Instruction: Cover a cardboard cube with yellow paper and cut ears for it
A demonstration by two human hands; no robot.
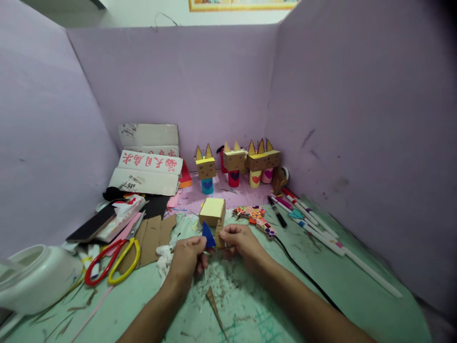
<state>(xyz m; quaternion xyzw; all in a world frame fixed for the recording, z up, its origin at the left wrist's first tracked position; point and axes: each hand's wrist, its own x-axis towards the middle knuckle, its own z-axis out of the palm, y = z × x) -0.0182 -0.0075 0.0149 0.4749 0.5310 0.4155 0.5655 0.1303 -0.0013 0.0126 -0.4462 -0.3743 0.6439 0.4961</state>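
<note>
Pinched in my left hand is a small blue pointed piece, its tip upward. My right hand grips a narrow brown cardboard piece between thumb and fingers. The two pieces stand side by side, almost touching. Just behind them sits a small cardboard box with a pale yellow top. Below my hands a pointed cardboard scrap lies on the green table. A colourfully patterned glue gun rests to the right of the box, its black cord trailing toward the front.
Box-headed figures with pointed ears stand along the back. On the left are red-and-yellow scissors, cardboard strips, printed cardboard and a white pot-like container. Several markers lie right. Purple panels enclose the table.
</note>
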